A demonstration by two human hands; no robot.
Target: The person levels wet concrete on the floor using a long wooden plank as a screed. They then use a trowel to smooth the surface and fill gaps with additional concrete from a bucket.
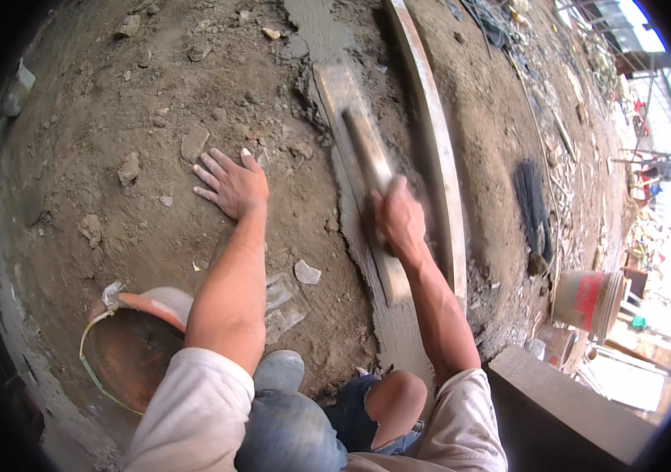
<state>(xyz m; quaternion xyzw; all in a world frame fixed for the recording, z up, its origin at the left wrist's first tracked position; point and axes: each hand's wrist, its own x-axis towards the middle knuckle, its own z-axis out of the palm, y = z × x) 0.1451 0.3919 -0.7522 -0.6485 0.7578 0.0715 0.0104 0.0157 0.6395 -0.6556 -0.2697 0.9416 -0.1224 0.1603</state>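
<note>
My right hand [400,216] is closed round the near part of the handle of a long wooden float [339,88]. The float lies lengthwise on a narrow strip of wet grey mortar [400,334], and both the hand and the handle are slightly blurred. Out to the left, my left hand [233,186] rests palm down on the bare soil with its fingers spread and nothing in it. Small stones [194,143] lie beside its fingertips. Along the right side of the mortar runs a long, narrow wooden board [435,134], apart from the float.
An orange-rimmed bucket [127,358] sits beside my left forearm, its inside dirty. At right stand a pail with a red patch [587,303] and a grey slab [564,405]. A dark bristly bundle [532,208] lies on the soil beyond the board. Rubble covers the far right.
</note>
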